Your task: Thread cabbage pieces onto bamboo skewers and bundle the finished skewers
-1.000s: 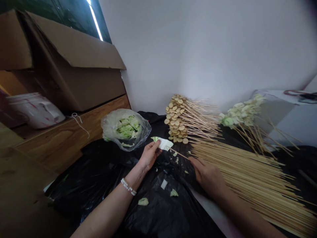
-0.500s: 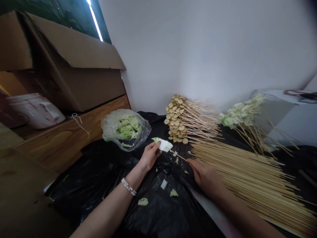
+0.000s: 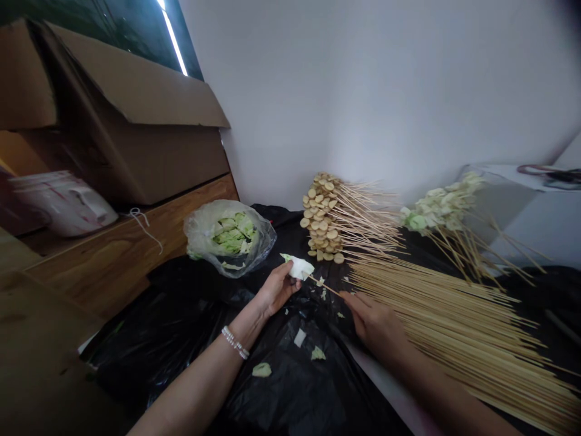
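My left hand [image 3: 278, 289] is closed on a pale piece of cabbage leaf [image 3: 300, 267], thumb on top. Between the fingers of my right hand [image 3: 370, 316] is a thin wooden skewer [image 3: 327, 286], its far end at the leaf's right edge. How deep the tip sits in the leaf is hidden. Leaf scraps [image 3: 262, 370] lie on the black plastic sheet [image 3: 290, 393] below. Ahead and to the left, a clear plastic bag [image 3: 195, 233] stands open with cut cabbage leaves [image 3: 233, 235] inside.
Skewered round pale slices [image 3: 321, 221] are stacked by the wall. Many bare skewers [image 3: 458, 327] lie at right, with skewered cabbage [image 3: 447, 203] behind them. A cardboard box [image 3: 167, 154] and a white plastic tub [image 3: 63, 203] stand on a wooden surface [image 3: 109, 257] at left.
The cabbage leaf has tilted slightly in my left hand, whose fingers show a little more beneath it. My right hand keeps its grip on the skewer and has barely shifted.
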A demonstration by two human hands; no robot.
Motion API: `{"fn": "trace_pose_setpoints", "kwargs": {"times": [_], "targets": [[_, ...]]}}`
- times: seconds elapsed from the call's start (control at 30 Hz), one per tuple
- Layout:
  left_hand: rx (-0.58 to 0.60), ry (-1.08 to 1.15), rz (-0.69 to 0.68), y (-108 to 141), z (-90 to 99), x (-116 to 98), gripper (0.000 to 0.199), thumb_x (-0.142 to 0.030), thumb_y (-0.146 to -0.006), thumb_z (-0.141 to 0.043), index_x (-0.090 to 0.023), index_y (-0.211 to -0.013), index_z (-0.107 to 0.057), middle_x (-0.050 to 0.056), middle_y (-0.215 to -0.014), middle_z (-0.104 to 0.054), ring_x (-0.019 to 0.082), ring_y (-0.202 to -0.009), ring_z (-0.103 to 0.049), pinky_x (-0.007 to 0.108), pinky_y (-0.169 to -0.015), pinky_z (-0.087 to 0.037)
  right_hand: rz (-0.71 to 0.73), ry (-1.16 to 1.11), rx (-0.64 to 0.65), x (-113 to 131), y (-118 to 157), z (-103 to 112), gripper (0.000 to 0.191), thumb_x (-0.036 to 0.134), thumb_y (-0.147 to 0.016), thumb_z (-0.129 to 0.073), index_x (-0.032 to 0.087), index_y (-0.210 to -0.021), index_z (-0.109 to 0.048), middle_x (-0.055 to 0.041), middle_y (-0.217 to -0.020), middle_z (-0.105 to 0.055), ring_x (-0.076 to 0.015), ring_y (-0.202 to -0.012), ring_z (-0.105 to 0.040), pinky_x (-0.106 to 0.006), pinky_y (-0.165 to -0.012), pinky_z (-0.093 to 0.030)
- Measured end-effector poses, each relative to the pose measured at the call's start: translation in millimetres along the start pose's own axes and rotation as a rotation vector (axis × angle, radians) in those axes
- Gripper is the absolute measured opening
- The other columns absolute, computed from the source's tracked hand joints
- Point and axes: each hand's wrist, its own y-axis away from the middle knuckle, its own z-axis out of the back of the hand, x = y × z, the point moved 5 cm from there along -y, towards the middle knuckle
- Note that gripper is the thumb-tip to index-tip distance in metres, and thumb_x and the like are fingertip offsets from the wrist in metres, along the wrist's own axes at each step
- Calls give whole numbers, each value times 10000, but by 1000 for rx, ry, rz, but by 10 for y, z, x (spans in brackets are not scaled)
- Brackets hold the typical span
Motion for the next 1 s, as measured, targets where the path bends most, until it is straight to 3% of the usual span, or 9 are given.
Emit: {"fn": "trace_pose_setpoints", "kwargs": {"times": [0.3, 0.67, 0.87, 1.0], "targets": [[136, 102, 153, 25, -51, 31, 219, -221, -940, -451, -91, -857, -607, 70, -710, -607, 96, -528, -535, 191, -482, -451, 28, -3, -69, 19, 4, 19, 361, 185, -955, -336, 152, -1146, -640, -81, -845, -682, -160, -732, -654, -253, -673, -522], [287, 12, 211, 90, -116, 80, 297, -376, -897, -529, -133, -732, -569, 3, -588, -467, 84, -484, -430, 185, -453, -358, -1, -66, -22, 22, -12, 24, 347, 186, -952, -353, 189, -1140, -646, -80, -884, -691, -155, -736, -654, -253, -680, -530], [-15, -119, -97, 2, 8, -45, 183, -325, -846, -618, -144, -828, -595, -1, -670, -562, 66, -499, -473, 156, -433, -341, -14, -8, -2, 47, -35, 26, 349, 182, -956, -352, 174, -1147, -644, -81, -869, -687, -157, -748, -652, -249, -690, -518], [-109, -116, -218, -19, 76, -143, 211, -345, -798, -677, -150, -839, -608, -15, -689, -586, 61, -506, -485, 159, -441, -362, -8, 64, -15, 6, -36, 73, 334, 186, -952, -375, 171, -1148, -644, -84, -888, -694, -161, -743, -658, -249, -677, -510]]}}
